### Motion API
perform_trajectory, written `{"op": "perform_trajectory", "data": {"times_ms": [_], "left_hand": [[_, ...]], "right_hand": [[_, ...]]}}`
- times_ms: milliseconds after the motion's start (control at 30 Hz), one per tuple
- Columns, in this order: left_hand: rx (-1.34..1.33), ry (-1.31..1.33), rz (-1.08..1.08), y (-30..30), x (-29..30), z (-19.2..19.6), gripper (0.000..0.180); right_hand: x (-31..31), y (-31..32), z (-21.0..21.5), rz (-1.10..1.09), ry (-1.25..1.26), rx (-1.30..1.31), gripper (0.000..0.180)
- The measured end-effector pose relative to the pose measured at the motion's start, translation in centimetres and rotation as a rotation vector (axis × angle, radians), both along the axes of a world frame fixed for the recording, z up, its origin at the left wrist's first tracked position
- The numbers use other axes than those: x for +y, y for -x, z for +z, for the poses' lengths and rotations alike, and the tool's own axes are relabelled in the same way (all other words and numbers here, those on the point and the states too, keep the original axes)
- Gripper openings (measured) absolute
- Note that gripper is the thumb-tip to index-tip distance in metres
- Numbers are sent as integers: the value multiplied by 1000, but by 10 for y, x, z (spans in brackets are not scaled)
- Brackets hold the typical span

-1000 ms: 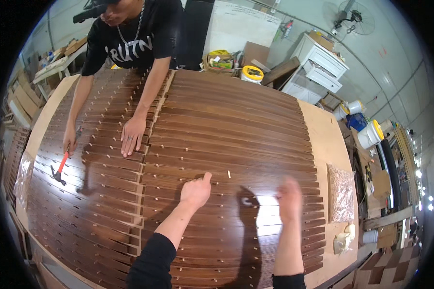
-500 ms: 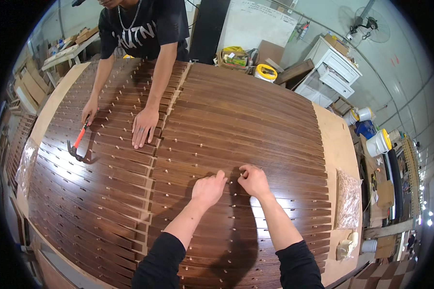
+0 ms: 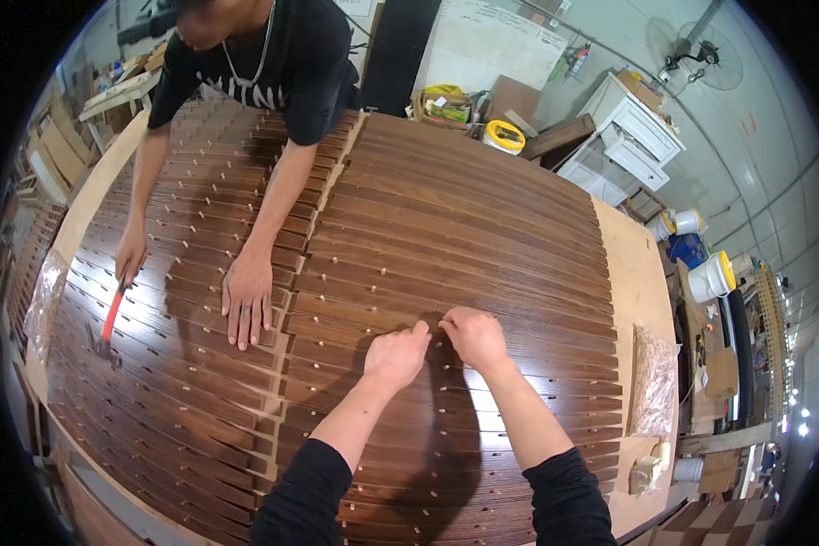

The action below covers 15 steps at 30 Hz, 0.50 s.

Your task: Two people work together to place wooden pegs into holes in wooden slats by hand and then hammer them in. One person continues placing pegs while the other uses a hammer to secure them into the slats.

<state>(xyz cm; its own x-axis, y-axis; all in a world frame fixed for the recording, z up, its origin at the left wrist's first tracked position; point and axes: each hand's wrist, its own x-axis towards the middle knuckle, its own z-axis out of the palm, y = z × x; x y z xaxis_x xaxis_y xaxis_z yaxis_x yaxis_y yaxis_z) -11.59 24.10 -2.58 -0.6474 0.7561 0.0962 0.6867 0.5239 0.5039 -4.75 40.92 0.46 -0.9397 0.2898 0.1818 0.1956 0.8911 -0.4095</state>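
Note:
Long dark brown wooden slats (image 3: 464,218) lie side by side across the table, with short pale dowels (image 3: 374,309) standing up from them in rows. Over the middle of these slats, my left hand (image 3: 397,355) is closed, thumb and forefinger together. Just to its right, my right hand (image 3: 478,338) pinches its fingers, their tips close to the left hand's. Anything either hand grips is hidden or too small to make out. A dowel stands just below the gap between my hands.
Across the table a co-worker leans over the left-hand slats, holding a red-handled claw hammer (image 3: 112,314), other palm (image 3: 247,296) flat. A clear bag of dowels (image 3: 652,382) and a smaller bag (image 3: 649,468) lie at the right edge. A yellow-rimmed bucket (image 3: 503,136) stands beyond.
My right hand has shifted slightly left, nearer my left hand. The co-worker has leaned further in; the hammer and the flat hand have moved nearer and to the left.

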Motion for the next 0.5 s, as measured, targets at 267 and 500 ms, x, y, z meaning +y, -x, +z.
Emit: {"op": "perform_trajectory", "data": {"times_ms": [267, 500], "left_hand": [[-105, 33, 44, 3, -2, 14, 23], [-431, -497, 341, 17, -3, -2, 37]], "right_hand": [[-9, 11, 4, 76, -245, -153, 18], [3, -1, 2, -50, 335, -169, 29]]}}
